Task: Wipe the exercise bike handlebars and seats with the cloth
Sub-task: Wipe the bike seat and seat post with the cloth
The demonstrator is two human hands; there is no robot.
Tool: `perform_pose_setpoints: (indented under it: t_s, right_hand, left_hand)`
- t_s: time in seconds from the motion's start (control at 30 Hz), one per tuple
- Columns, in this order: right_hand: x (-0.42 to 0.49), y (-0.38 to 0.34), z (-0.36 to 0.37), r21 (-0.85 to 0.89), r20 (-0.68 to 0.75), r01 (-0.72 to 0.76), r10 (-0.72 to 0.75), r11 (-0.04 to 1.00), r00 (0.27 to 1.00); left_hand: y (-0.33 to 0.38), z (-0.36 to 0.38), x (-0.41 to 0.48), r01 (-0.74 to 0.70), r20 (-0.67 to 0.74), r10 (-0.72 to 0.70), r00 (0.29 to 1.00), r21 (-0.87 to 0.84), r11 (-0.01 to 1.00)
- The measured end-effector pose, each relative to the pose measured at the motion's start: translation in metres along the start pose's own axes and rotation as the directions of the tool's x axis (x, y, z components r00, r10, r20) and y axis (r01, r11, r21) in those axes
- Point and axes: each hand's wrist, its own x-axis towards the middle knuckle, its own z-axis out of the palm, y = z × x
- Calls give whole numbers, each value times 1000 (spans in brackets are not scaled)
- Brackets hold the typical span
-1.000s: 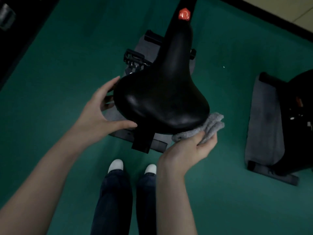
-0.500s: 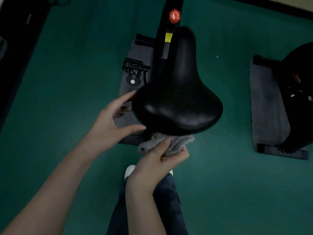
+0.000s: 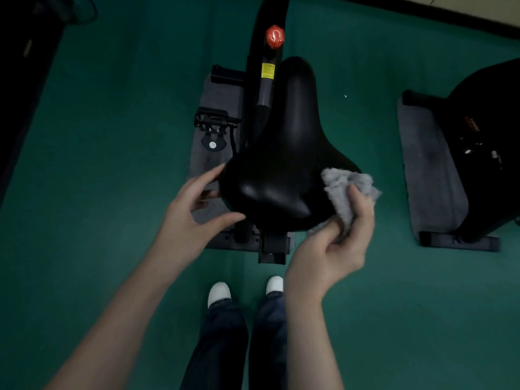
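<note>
Seat right edge is under the cloth gripped by my right hand; my open left hand braces the left edge. I should press evenly along the rim.

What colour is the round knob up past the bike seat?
The knob is bright red-orange, seen clearly in the head view, on the black post beyond the seat.
</note>
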Motion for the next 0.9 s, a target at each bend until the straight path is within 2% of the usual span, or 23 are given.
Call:
perform_pose_setpoints:
  t_s: [0.03,0.1,0.23,0.33,0.43,0.57,0.73,0.9]
  right_hand:
    - [-7,0,0,-58,49,107,-104,993,993]
    - [-22,-5,3,-79,169,234,-218,969,961]
    - [-43,-20,13,-76,295,260,-227,963,928]
    - [-51,-34,19,19,389,263,-249,965,887]
    - [-47,-48,18,105,468,138,-171,985,867]
    - [-20,-60,5,171,509,-62,-34,983,860]
    - [14,-66,-21,76,549,-131,69,988,833]
    - [41,-72,-56,-11,538,-212,185,977,823]
  left_hand:
    - [0,0,0,-3,-1,3,1000,-2,1000]
    - [-1,1,0,-3,1,3,1000,-7,1000]
    - [3,0,0,5,4,-6,1000,11,1000]
    - [9,-2,-1,4,-6,-3,1000,57,998]
    - [13,-8,-1,15,0,-15,1000,129,992]
    - [21,-20,-8,-56,33,49,998,252,966]
    - [41,-26,-18,-59,44,48,998,323,945]
    - [66,-28,-24,-98,117,54,992,414,905]
